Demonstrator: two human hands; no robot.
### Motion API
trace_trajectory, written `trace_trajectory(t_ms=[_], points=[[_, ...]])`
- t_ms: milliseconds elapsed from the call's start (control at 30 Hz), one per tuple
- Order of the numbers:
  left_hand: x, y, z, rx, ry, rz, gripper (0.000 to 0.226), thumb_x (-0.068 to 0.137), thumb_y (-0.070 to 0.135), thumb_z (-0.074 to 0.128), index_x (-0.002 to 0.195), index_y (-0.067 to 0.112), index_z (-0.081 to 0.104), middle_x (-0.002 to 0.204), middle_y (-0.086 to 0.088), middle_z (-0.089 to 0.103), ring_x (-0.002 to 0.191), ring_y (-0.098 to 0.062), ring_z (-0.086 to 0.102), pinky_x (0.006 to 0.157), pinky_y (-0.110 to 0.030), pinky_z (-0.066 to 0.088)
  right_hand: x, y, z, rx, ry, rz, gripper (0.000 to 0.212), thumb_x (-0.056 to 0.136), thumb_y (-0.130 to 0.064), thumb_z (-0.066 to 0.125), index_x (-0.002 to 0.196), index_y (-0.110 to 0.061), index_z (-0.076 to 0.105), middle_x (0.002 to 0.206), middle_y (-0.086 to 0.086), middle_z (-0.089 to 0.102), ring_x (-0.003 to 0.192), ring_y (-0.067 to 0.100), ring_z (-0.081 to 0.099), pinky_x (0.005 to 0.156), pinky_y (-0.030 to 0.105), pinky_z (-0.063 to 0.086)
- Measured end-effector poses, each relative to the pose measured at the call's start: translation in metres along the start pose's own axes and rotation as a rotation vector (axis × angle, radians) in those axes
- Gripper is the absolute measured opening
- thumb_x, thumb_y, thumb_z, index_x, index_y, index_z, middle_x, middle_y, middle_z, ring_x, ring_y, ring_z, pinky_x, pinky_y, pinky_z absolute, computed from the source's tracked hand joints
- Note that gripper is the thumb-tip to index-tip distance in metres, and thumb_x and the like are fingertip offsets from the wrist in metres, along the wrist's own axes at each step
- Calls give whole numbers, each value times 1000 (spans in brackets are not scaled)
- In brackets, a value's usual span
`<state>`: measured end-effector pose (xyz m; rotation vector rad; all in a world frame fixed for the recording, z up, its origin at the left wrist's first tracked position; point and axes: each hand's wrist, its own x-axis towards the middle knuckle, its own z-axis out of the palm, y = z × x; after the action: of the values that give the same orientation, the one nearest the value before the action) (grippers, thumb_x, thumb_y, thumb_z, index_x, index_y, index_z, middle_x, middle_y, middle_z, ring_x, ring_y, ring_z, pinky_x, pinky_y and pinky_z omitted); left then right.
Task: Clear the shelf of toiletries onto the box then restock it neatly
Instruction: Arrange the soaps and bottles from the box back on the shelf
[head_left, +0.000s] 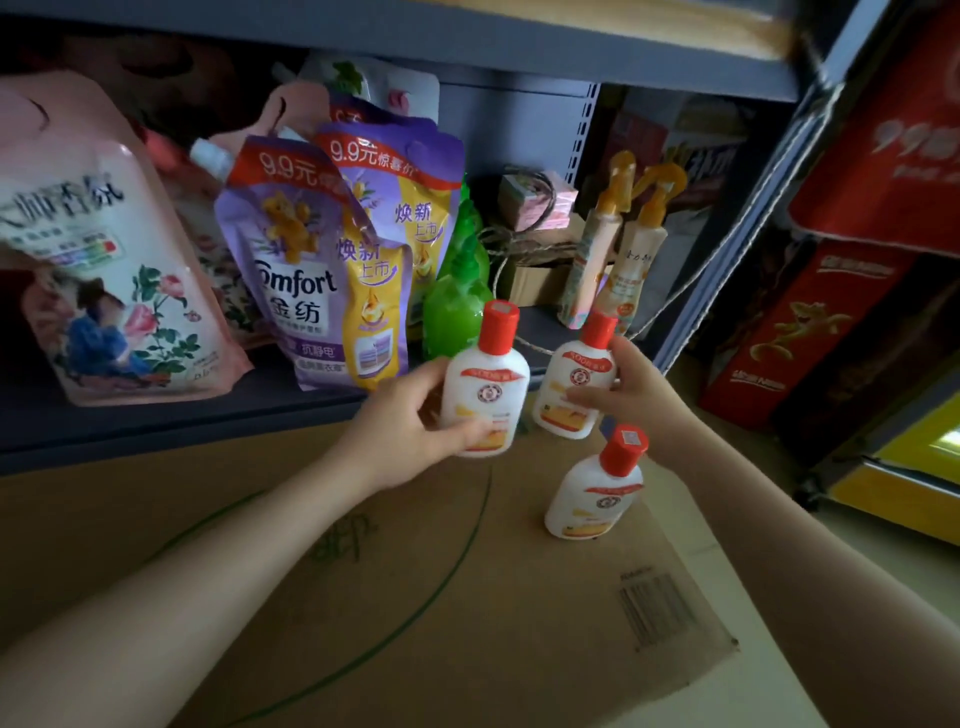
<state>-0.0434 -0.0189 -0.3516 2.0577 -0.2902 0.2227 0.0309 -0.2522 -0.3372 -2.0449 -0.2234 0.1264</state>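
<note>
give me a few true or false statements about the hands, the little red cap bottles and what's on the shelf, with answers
1. The left hand grips a white bottle with a red cap. True.
2. The right hand holds nothing. False: it holds a second red-capped bottle.
3. A third red-capped bottle stands on the cardboard box. True.
4. The purple Comfort pouches lie on the cardboard box. False: they stand on the shelf.
5. The green bottles stand on the shelf right of the purple pouches. True.
6. The two spray bottles have blue tops. False: their tops are orange.
</note>
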Motion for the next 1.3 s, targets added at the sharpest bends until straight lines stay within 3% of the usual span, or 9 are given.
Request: trace_trajectory(t_ms=[100,167,300,467,667,767,967,1200,1300], points=[[6,24,-26,-45,90,73,45,66,47,76,101,24,59,93,20,64,84,8,61,67,-7,46,-15,-38,-18,37,95,-75,51,80,-3,67,120,-29,49,104,-7,63,102,9,61,88,34,51],[13,46,-44,-76,118,104,37,70,37,75,99,22,59,91,19,64,81,9,61,66,-6,45,-25,-73,-32,35,150,-126,49,81,-4,67,120,-28,49,103,-6,63,102,10,61,88,35,51],[26,94,-79,-177,100,114,21,79,21,73,92,28,60,91,12,68,82,-5,66,65,-21,51,-41,-144,-46,79,233,-207,42,82,-5,67,115,-23,48,100,-2,63,95,12,64,84,35,54],[45,152,-128,64,213,280,22,80,27,71,97,26,56,84,15,63,71,8,58,63,-7,44,-32,-224,-53,157,345,-334,39,83,-8,65,117,-18,48,100,-3,63,93,10,64,77,28,56],[70,190,-159,251,364,342,32,83,32,67,107,14,57,93,5,61,80,-13,58,67,-23,43,0,-281,-72,142,450,-457,40,83,-9,66,117,-19,47,100,-7,59,92,6,59,71,23,51],[89,200,-165,294,420,337,33,84,31,66,108,11,56,103,-2,65,88,-18,60,70,-26,43,28,-292,-77,128,443,-484,45,85,-8,64,124,-17,45,111,-1,58,100,12,57,83,30,49],[132,201,-161,424,423,246,38,84,36,64,111,12,54,112,-7,64,97,-24,61,78,-36,51,90,-288,-81,12,327,-411,47,83,-8,66,126,-15,48,109,1,59,100,18,58,86,36,50],[156,183,-150,359,457,166,37,83,40,64,109,15,56,107,2,62,87,-12,56,71,-28,47,154,-275,-87,-45,141,-351,42,83,-11,68,123,-9,55,110,9,65,97,23,63,77,32,54],[160,181,-147,308,460,172,37,83,39,63,112,18,55,101,8,58,87,-8,56,71,-22,47,167,-274,-91,-34,76,-351,42,84,-12,66,124,-9,52,109,8,64,94,23,63,82,37,54]])
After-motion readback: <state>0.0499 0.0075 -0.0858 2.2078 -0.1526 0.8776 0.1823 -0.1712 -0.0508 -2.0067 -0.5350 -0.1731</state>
